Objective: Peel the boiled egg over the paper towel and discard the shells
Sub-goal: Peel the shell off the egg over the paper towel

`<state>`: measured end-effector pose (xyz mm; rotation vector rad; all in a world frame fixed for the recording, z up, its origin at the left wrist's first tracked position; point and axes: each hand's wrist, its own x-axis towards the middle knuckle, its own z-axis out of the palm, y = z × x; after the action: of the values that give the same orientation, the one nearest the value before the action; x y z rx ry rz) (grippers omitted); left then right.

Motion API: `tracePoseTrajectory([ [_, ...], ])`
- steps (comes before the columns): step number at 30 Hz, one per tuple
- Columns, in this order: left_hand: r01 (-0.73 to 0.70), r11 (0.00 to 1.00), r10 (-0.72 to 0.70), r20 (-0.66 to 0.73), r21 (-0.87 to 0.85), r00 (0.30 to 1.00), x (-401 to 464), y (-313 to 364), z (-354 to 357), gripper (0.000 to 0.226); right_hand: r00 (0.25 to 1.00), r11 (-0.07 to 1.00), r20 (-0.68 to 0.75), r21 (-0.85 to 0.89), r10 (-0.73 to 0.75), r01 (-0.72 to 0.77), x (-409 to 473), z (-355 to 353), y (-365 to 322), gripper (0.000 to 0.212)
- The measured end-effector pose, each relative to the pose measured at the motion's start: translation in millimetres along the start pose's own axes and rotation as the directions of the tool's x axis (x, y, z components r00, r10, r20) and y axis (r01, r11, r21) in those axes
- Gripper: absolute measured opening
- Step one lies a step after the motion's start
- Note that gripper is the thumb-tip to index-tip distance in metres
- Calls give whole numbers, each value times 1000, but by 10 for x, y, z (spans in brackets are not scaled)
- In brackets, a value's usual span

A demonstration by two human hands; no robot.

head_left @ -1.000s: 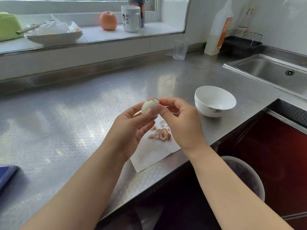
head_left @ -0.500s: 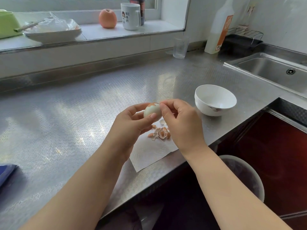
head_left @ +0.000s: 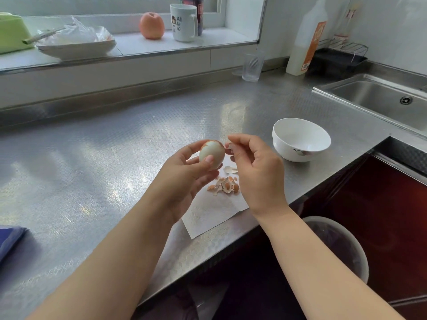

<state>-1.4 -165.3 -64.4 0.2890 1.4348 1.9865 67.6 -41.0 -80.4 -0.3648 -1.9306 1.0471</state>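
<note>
step: peeling, mostly done | L hand (head_left: 184,172) grips egg (head_left: 212,154) | R hand (head_left: 256,172) pinches shell bit (head_left: 228,146) | next: drop on paper towel (head_left: 208,215), strip top cap

The egg (head_left: 212,154) is mostly bare, pale and glossy, with a patch of brown shell clinging to its top end. It stands roughly upright, pinched at its sides, held in the air just above the far edge of the paper towel (head_left: 208,215). The paper towel is white and lies flat at the counter's front edge, one corner pointing out over it. A small heap of brown and white shell pieces (head_left: 225,186) sits on the towel's far half, with one larger pale flake (head_left: 230,169) lying apart, just beyond the heap.
</note>
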Motion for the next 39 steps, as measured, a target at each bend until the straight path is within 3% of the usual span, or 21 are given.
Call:
tracePoseTrajectory([
  [4,-2,994,-1,-34,-109,999,17,16,-17,38,992,996,95,23,85,-88,-56,-87,-2,19],
  [8,-15,989,7,-53,-150,999,28,24,-31,37,900,969,386,-212,201,-126,-81,-179,67,30],
  [10,-9,991,5,-35,-137,999,27,18,-31,38,881,965,436,-250,185,-79,-73,-188,71,33],
  [13,-6,994,5,-15,-108,1000,17,5,-21,39,933,975,319,-194,166,-107,-16,-203,29,23],
  [15,-8,996,7,-19,-88,1000,10,-1,-12,38,952,983,257,-124,165,-136,56,-214,-2,27],
  [20,-36,999,36,13,-12,999,-18,-11,9,39,921,983,351,8,171,-186,171,-210,-101,26],
  [26,-128,952,118,52,278,992,-23,-35,8,35,925,975,329,51,189,-218,178,-203,-73,18],
  [30,-114,955,101,61,275,993,-17,-36,2,38,929,979,317,6,192,-205,174,-217,-57,13],
  [34,-129,963,132,3,237,991,-26,-32,14,54,951,989,291,-130,107,-72,147,-218,-74,14],
  [39,-106,978,110,-9,177,994,-14,-27,27,40,969,947,229,-278,-94,158,123,-200,-68,15],
])
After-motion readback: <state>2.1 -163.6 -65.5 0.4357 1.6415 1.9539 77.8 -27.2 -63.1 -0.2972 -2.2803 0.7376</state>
